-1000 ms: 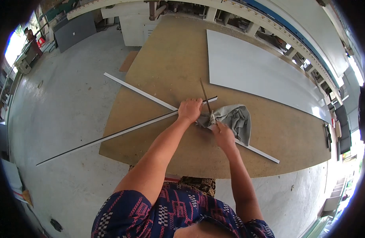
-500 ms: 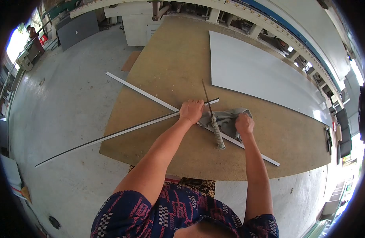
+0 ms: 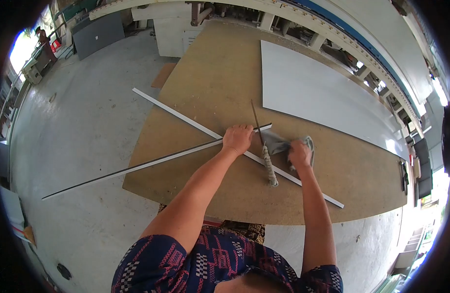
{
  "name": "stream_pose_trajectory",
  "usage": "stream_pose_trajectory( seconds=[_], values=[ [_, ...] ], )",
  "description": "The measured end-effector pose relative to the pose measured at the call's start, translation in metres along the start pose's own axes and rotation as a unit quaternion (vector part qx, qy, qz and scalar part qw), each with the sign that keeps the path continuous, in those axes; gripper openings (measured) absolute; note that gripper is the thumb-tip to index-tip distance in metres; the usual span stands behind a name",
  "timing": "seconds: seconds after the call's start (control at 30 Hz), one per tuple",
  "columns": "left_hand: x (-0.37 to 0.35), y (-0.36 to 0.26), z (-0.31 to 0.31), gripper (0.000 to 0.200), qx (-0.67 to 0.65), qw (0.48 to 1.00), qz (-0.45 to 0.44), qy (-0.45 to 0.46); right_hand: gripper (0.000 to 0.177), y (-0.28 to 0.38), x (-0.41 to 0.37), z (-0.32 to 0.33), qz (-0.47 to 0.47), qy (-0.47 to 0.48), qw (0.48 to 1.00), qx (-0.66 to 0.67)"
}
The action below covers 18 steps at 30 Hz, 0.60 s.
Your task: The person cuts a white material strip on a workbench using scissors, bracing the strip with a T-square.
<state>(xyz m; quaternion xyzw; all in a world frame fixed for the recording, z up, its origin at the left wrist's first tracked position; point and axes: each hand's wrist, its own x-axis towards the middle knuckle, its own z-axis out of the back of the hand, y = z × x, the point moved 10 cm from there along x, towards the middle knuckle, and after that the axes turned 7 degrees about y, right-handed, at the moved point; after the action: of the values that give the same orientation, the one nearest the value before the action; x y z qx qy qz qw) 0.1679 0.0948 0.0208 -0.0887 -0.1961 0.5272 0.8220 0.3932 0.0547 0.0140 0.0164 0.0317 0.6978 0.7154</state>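
Note:
My left hand (image 3: 238, 139) is closed on a long white strip with a dark edge (image 3: 176, 155), near where it crosses over a second white strip (image 3: 181, 115). This second strip runs diagonally across the board, beneath the first. My right hand (image 3: 300, 154) grips a grey cloth (image 3: 309, 142), partly smeared by motion, just right of the strips. Between my hands lies a long thin blade with a wrapped handle (image 3: 269, 166); its narrow blade points away from me and passes by the end of the dark-edged strip.
Both strips rest on a brown board tabletop (image 3: 225, 73) and reach past its left edge. A large white panel (image 3: 322, 97) lies at the back right. Behind stands a long machine (image 3: 327, 36). A person (image 3: 41, 36) is far off at the left.
My right hand has lifted and bunched the cloth, drawing it off the diagonal strip, which shows more now. My left hand stays in nearly the same place on the strip.

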Motion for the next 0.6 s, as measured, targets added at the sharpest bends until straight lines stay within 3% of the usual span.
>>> stream_pose_trajectory(
  seconds=[0.13, 0.23, 0.33, 0.4, 0.47, 0.6],
  values=[
    [-0.001, 0.001, -0.001, 0.016, -0.005, 1.0, 0.002, 0.0, 0.022, -0.087, -0.021, 0.012, -0.196, 0.012, 0.98, -0.037],
    [0.0, 0.001, 0.0, 0.016, -0.003, 1.0, 0.002, 0.0, 0.029, -0.074, -0.04, 0.048, -0.207, -0.064, 0.976, -0.012],
    [0.001, 0.001, -0.003, 0.016, -0.001, 1.0, 0.002, 0.011, 0.041, 0.0, -0.051, 0.06, -0.07, -0.118, 0.986, 0.091],
    [0.001, 0.001, -0.003, 0.017, -0.002, 1.0, 0.0, 0.013, 0.046, 0.043, -0.052, 0.009, 0.042, 0.002, 0.982, 0.182],
    [0.001, 0.001, -0.002, 0.018, -0.004, 1.0, -0.004, 0.004, 0.05, 0.096, -0.07, 0.011, 0.048, 0.031, 0.99, 0.126],
    [0.001, 0.003, -0.001, 0.019, 0.001, 1.0, 0.008, 0.011, 0.049, 0.105, -0.069, 0.006, 0.05, -0.018, 0.993, 0.105]
  ],
)
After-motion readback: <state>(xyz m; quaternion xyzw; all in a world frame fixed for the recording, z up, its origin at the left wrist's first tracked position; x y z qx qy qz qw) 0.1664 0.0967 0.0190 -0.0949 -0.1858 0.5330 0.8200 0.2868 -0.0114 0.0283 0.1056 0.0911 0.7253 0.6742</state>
